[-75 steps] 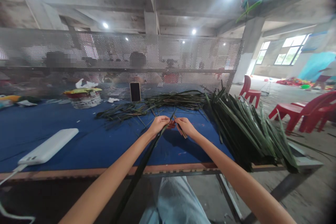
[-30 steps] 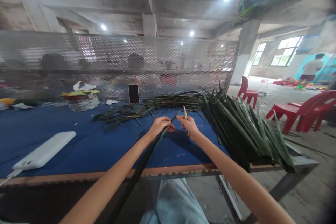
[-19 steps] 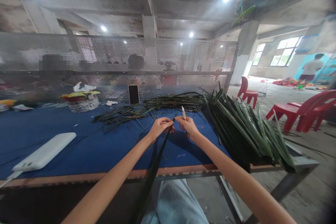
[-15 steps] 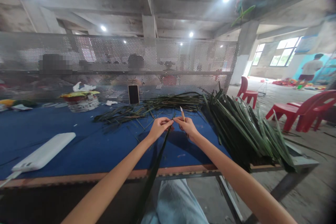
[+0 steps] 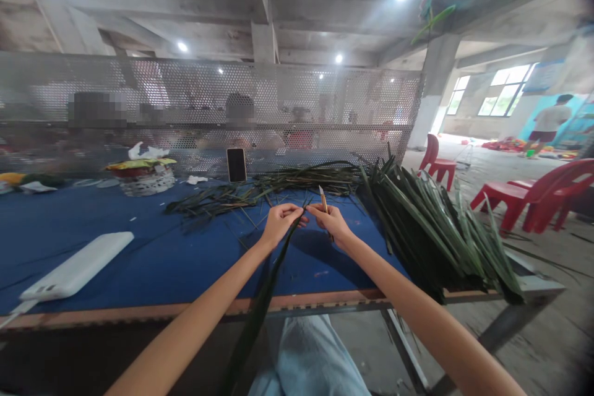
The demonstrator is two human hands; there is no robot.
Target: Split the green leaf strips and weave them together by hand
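Note:
Pinched between the thumb and fingers of my left hand (image 5: 279, 223) is the narrow end of a long dark green leaf (image 5: 266, 291), which hangs down over the table's front edge. My right hand (image 5: 333, 223) is closed round a slim craft knife (image 5: 323, 197), its blade pointing up. The thumb and forefinger of that hand meet at the leaf's tip, close to my left fingertips; whether they grip it is too small to tell. Behind both hands lie thin leaf strips (image 5: 223, 203) on the blue tabletop (image 5: 185, 266).
A thick pile of long leaves (image 5: 431, 229) covers the table's right end. At left lies a white power bank (image 5: 78, 266) with a cable. A phone (image 5: 236, 165) and a woven basket (image 5: 146, 182) stand before the perforated metal screen (image 5: 195, 90). Red chairs (image 5: 533, 198) stand at right.
The leaf's hanging part has swung a little to the left and bends more. Both hands stay nearly in place, close together at its tip.

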